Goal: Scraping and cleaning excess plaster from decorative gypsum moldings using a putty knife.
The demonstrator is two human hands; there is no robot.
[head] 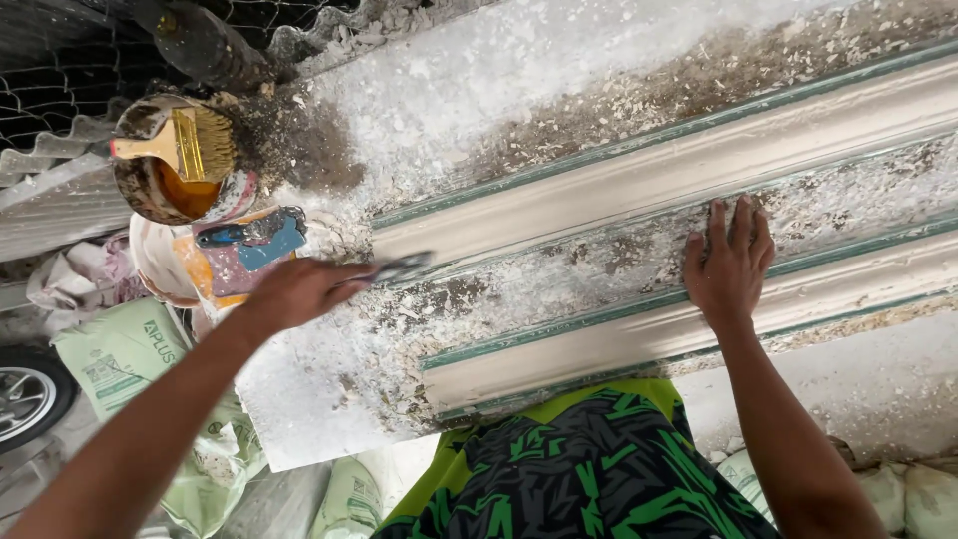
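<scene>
My left hand (299, 291) is closed around the handle of a metal scraper (399, 269), whose blurred blade points at the left end of a long white moulding (639, 180) with green edge lines. My right hand (728, 265) lies flat, fingers spread, on the flake-covered middle groove of the moulding. White plaster crumbs and scraped paint cover the board (479, 70) under it.
At the left, a paint brush (185, 145) rests across a tin of brown liquid (170, 185). A second scraper with a blue handle (249, 240) lies on a bucket below. Pale green sacks (130, 344) and a wheel (25, 394) are at the lower left.
</scene>
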